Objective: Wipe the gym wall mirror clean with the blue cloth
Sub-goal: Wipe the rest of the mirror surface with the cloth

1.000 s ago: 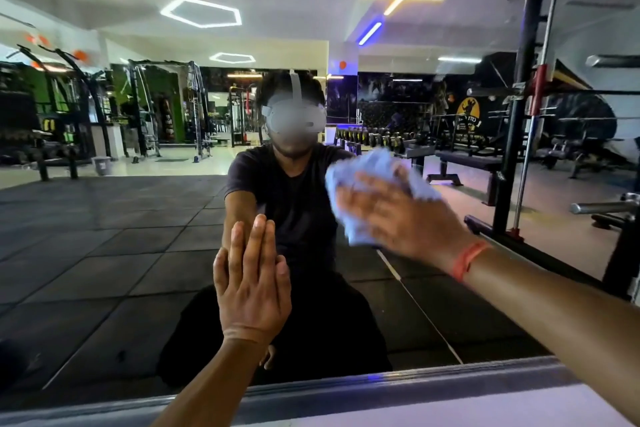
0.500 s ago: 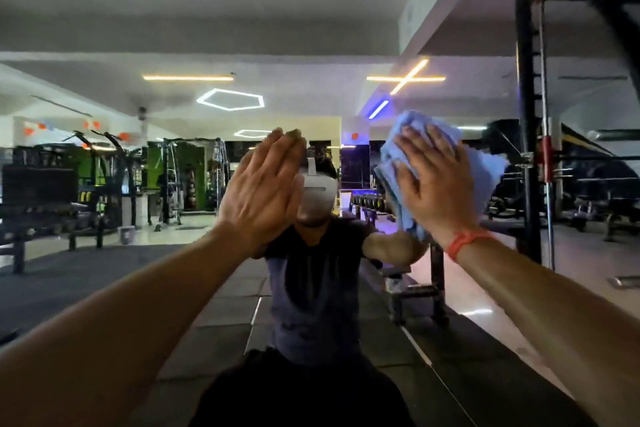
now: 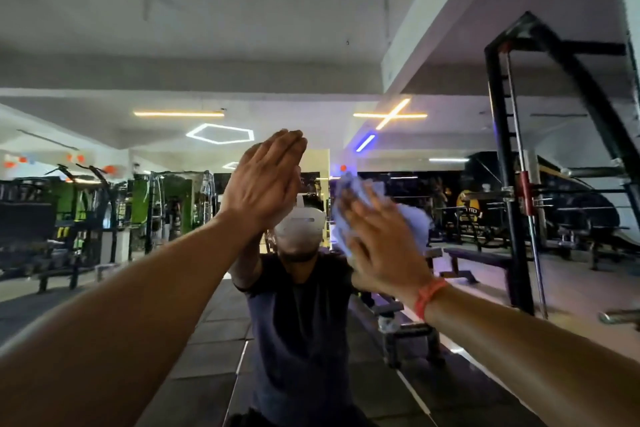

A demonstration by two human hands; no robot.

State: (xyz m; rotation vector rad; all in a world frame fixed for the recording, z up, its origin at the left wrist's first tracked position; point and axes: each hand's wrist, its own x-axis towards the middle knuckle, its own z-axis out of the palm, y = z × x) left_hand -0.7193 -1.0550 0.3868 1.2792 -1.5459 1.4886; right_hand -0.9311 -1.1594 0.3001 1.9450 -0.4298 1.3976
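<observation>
now r hand point(image 3: 375, 246) presses blue cloth point(image 3: 412, 222) flat on mirror point(image 3: 104, 288)

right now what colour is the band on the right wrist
Orange-red wrist band, clearest in the head view.

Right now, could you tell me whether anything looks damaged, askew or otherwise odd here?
Nothing stands out. The right hand presses the blue cloth flat on the mirror, the left hand rests open on the glass; no cracks or spills show.

One head cam only, facing fwd and slightly up, close to the mirror point(image 3: 104, 253); both forearms reach in from bottom corners, ceiling fills top.
</observation>
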